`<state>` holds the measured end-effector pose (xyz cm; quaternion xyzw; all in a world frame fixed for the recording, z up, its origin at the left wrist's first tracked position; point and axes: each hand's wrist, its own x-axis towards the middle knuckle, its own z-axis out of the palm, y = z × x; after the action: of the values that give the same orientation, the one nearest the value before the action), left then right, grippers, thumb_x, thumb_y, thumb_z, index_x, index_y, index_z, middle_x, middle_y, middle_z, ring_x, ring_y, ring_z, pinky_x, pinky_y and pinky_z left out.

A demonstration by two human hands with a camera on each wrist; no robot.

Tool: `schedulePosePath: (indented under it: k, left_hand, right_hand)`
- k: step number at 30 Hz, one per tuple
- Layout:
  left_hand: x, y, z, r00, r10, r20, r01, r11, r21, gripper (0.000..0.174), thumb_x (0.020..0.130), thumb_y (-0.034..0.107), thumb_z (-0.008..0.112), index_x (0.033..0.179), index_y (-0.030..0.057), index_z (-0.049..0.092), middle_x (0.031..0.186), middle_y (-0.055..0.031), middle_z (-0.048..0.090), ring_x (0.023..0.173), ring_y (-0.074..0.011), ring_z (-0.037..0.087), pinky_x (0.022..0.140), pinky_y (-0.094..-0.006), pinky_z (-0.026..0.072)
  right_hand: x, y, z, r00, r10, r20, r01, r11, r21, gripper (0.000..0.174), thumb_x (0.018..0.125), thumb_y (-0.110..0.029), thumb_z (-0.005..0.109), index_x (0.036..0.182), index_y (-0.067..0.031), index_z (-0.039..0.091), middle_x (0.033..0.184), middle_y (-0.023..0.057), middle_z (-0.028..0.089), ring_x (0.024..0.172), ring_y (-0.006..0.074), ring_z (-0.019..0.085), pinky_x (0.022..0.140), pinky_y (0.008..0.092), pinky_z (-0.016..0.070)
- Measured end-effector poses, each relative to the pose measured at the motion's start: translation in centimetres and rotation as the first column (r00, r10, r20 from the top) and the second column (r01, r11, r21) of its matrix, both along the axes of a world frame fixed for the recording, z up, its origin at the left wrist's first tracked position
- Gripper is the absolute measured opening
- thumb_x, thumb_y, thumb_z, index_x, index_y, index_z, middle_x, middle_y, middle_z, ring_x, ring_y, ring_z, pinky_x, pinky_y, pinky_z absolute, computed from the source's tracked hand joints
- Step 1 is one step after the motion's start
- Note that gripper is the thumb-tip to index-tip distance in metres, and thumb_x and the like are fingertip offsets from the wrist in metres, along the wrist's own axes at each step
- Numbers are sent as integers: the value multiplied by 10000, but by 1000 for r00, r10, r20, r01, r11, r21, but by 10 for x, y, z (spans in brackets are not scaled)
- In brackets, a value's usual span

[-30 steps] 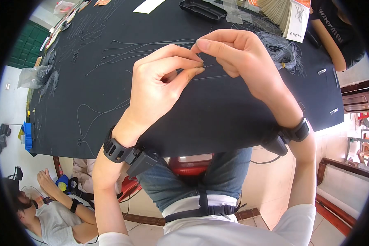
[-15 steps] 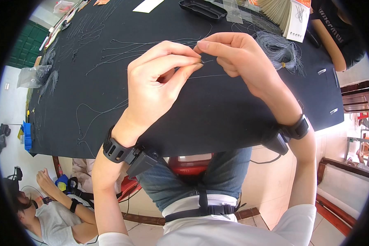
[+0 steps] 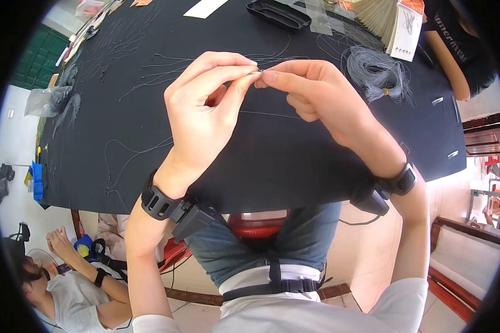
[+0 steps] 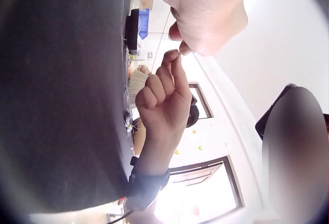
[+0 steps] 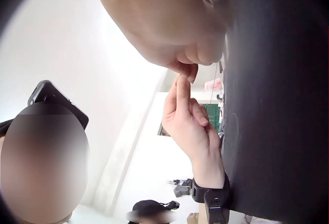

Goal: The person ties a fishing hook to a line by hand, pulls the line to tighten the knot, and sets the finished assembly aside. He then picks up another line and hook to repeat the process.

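Observation:
Above the black table (image 3: 250, 161), my left hand (image 3: 200, 105) and right hand (image 3: 325, 94) meet at the fingertips in the head view. Thumb and fingers of the left hand pinch the tip of a thin grey cord, where a small dark bit shows. The right thumb and index finger pinch at that same spot; most of the held part is hidden between the fingertips. A strand of thin cord (image 3: 269, 114) runs below the hands. In the left wrist view the cord (image 4: 163, 39) stretches as a fine line past the right hand (image 4: 164, 100).
More thin cords (image 3: 150, 72) with small dark ends lie beyond the left hand. A coiled bundle of grey cord (image 3: 375, 69) is at the right, near a black tray (image 3: 278, 14) and a fanned stack of cards (image 3: 378, 22). Another person (image 3: 78, 294) sits at the lower left.
Both hands have shifted a little to the left. The right fingertips have come down to meet the left fingertips, where the small dark bit is now between them.

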<state>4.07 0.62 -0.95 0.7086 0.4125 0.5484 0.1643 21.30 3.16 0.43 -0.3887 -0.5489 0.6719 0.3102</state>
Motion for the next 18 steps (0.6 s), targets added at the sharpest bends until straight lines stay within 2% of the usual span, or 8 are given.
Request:
schedulePosePath:
  k: [5, 8, 11, 14, 18]
  left_hand:
    - [-2, 1, -2, 998, 14, -69, -15, 1000, -13, 147, 774, -78, 592, 878, -1, 662, 899, -38, 608, 552, -4, 506, 404, -127, 341]
    - [-2, 1, -2, 993, 31, -110, -32, 999, -4, 145, 774, -82, 590, 874, -5, 660, 898, -41, 608, 579, -13, 518, 422, -134, 366]
    - [1, 6, -4, 994, 76, -82, -70, 994, 78, 98, 734, -57, 635, 802, 11, 654, 803, -22, 621, 493, -22, 460, 410, -164, 325]
    - [0, 7, -6, 991, 90, -95, -85, 995, 56, 98, 730, -57, 636, 800, 10, 650, 794, -25, 620, 492, -32, 470, 410, -169, 332]
    - [0, 10, -8, 986, 99, -132, -95, 995, 36, 83, 729, -54, 634, 788, 3, 643, 791, -38, 623, 501, -56, 499, 412, -175, 351]
  right_hand:
    - [2, -1, -1, 1000, -19, 12, 19, 1000, 17, 255, 830, -215, 583, 944, 3, 648, 527, -55, 433, 459, 12, 318, 404, 193, 226]
    - [0, -2, -1, 997, -57, 59, 51, 993, 111, 252, 836, -210, 579, 933, 12, 649, 571, -27, 513, 495, 14, 392, 422, 187, 286]
    - [-4, -7, -3, 979, -166, 118, 110, 919, 378, 243, 840, -186, 575, 923, 33, 638, 636, 7, 580, 547, 21, 456, 451, 184, 341]
    - [-5, -10, -4, 974, -208, 89, 153, 895, 418, 229, 839, -158, 572, 912, 53, 623, 642, 29, 598, 566, 24, 472, 469, 192, 366]
    - [-7, -15, 1, 964, -243, 108, 172, 879, 444, 208, 834, -145, 574, 877, 52, 626, 556, 5, 531, 512, 21, 406, 445, 206, 328]
